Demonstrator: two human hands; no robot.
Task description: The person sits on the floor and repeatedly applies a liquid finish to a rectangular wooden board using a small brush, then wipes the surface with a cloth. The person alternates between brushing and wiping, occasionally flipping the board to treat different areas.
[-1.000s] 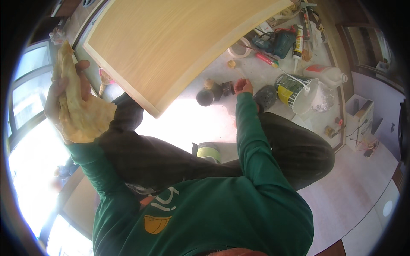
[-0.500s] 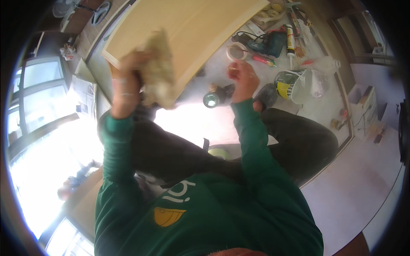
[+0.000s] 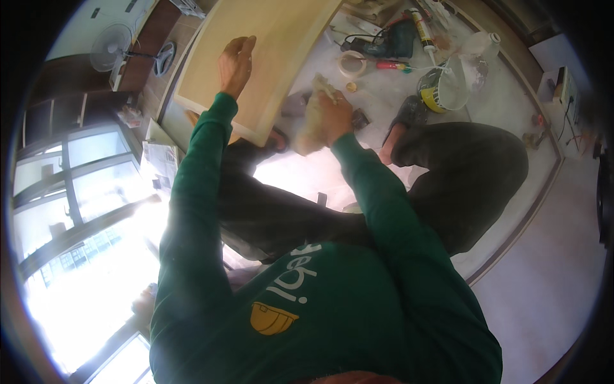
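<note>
My left hand (image 3: 235, 64) is at the light wooden panel (image 3: 275, 32) in the upper middle, fingers extended and holding nothing; whether it presses on the surface I cannot tell. My right hand (image 3: 336, 118) grips a crumpled, pale yellowish cloth (image 3: 308, 131) beside the panel’s lower right edge, above the pale floor between my bent legs. A small yellowish round item (image 3: 351, 87) sits just beyond that hand, and a small dark object (image 3: 360, 120) lies to its right.
At upper right lie a tape roll (image 3: 352, 56), dark power tool (image 3: 396, 41), sealant tube (image 3: 422, 29), red-handled tool (image 3: 389, 65), white bucket (image 3: 432, 96) and white jug (image 3: 486, 48). A fan (image 3: 109, 48) stands upper left, above bright windows. My dark shoe (image 3: 412, 110) is by the bucket.
The cloth has passed from my left hand to my right, moving rightward. My left hand has moved up over the panel, and the view has shifted.
</note>
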